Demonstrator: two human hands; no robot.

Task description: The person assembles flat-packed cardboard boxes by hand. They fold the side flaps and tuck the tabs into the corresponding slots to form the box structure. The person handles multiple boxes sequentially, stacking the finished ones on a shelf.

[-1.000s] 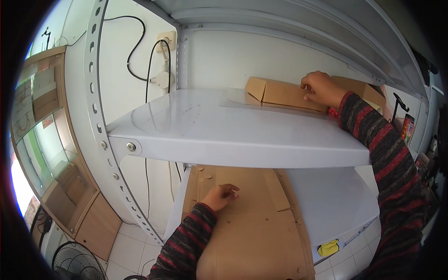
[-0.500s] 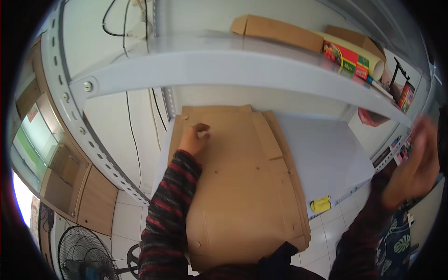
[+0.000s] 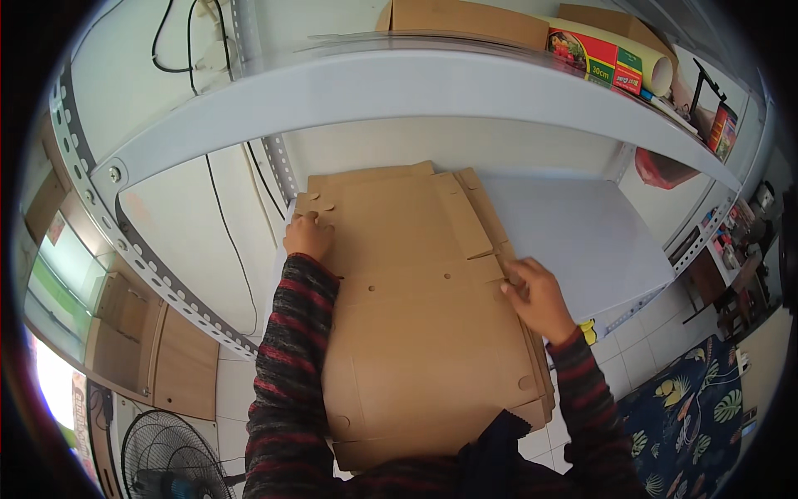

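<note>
A stack of flattened brown cardboard boxes (image 3: 407, 358) lies lengthwise in front of me, with cut slots, small round holes and folded flaps along its right side. My left hand (image 3: 309, 238) rests at the upper left edge of the top piece, fingers slightly bent and apart on the board. On the opposite edge, my right hand (image 3: 539, 297) has its thumb and fingers closed around the cardboard beside a long flap (image 3: 465, 220); the fingertips are partly hidden. Striped dark red and black sleeves cover both forearms.
The stack lies on a grey metal shelf (image 3: 573, 233). Above it runs an upper shelf's beam (image 3: 416, 87), bearing a cardboard box (image 3: 465, 21) and a red and yellow carton (image 3: 594, 60). A perforated post (image 3: 158, 258) stands left; a black fan (image 3: 170, 457) is at lower left.
My right hand has come in from the far right to the cardboard's right edge. The left hand has shifted from over the board to its left edge. The view has tilted slightly.
</note>
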